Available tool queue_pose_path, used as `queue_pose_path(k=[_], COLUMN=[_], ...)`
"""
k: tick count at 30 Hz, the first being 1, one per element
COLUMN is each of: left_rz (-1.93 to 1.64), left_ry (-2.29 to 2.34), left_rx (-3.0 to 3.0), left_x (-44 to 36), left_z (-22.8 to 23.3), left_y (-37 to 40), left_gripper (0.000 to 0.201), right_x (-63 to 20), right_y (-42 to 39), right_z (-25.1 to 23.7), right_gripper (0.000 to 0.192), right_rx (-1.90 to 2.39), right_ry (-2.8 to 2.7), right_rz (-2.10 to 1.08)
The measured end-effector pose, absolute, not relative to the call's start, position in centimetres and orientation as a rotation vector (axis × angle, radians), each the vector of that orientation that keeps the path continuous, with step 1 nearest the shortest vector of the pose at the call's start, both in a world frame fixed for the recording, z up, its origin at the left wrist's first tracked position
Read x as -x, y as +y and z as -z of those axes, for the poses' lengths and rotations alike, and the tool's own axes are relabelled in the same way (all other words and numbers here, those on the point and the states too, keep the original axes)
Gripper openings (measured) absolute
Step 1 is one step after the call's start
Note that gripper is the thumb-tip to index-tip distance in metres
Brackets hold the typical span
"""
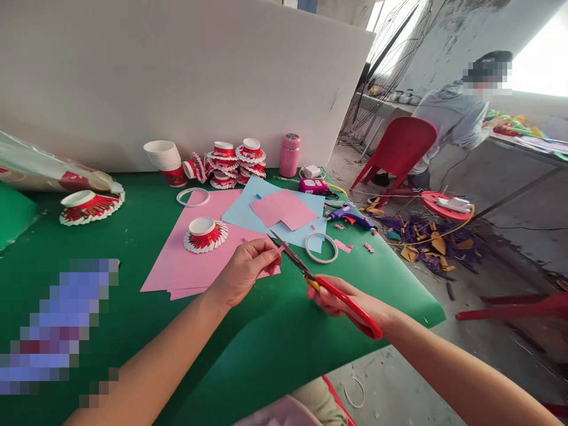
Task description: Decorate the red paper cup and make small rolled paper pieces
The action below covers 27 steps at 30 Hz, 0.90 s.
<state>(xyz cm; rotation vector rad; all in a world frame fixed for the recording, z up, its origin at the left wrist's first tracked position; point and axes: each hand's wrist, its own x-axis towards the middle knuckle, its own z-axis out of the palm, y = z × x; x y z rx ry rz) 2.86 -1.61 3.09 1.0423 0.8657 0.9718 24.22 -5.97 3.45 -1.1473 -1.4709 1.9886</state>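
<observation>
My right hand (pixel 331 296) grips a pair of scissors (pixel 350 305) with red handles, its blades pointing up and left. Pinched in my left hand (pixel 248 263) is a small piece of pink paper (pixel 279 253), close beside the blades. Whether the blades touch it I cannot tell. Under and beyond my left hand lie large pink sheets (pixel 177 266), a light blue sheet (pixel 239 207) and a smaller pink sheet (pixel 284 208). A red and white paper cup with a fringed rim (pixel 205 235) stands upside down on the pink sheets.
Along the back are stacked paper cups (pixel 164 157), fringed cups (pixel 224 163) and a pink bottle (pixel 290 155). A blue glue gun (pixel 350 216) and a roll of white tape (pixel 322 248) lie on the green table (pixel 275 349). Another person (pixel 452 112) sits in a red chair at right.
</observation>
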Motion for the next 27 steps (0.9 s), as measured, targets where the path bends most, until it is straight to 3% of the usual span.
queue_pose_path(k=[27], left_rz=[-0.933], left_ry=[0.867], left_rx=[-1.205], left_x=[-5.2], left_z=[-3.9], left_y=[-2.5], left_gripper=[0.011], right_x=[-23.8], right_y=[-8.5], right_z=[-3.2], right_gripper=[0.053], right_rx=[1.244], right_ry=[-1.455], right_rz=[-1.781])
